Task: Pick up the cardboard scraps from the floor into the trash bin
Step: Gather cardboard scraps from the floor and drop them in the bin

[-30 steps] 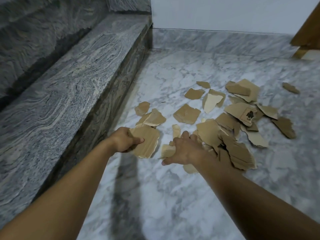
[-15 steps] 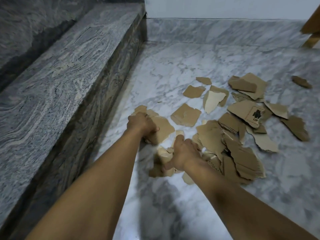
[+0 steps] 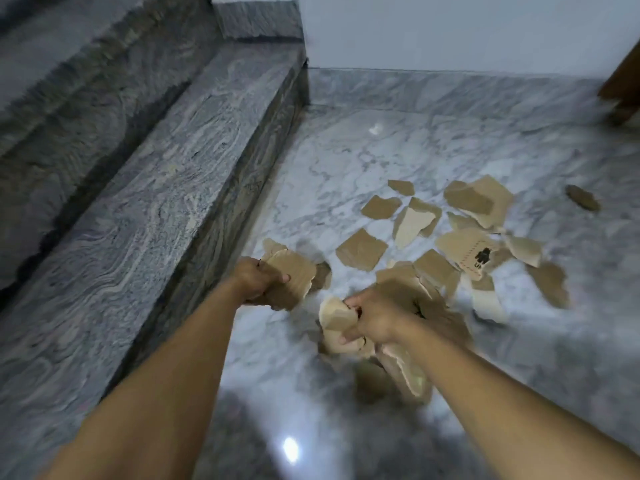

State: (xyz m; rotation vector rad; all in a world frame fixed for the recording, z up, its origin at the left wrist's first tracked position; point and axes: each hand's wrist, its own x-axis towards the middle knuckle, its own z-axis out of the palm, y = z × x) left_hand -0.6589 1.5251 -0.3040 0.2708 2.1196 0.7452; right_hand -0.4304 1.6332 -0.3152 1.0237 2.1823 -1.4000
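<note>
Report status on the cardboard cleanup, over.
Left hand gripping a cardboard stack. Right hand gripping a pale bundle. Loose scraps on floor. No bin in view.

Standing over a white-veined marble floor [image 3: 346, 161], catching a bright light glare [image 3: 290, 448] nearer than the grip. Climbing left of the grip as grey granite steps [image 3: 156, 220], ending far beyond it at marble skirting [image 3: 450, 90] under a pale wall [image 3: 450, 29], beside brown wood [image 3: 623, 84] far right.

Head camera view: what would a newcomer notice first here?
Two bare hands stand out at the centre, the left hand and right hand each gripping cardboard scraps. Loose scraps lie scattered on the marble floor to the right; a grey stone step runs along the left.
</note>
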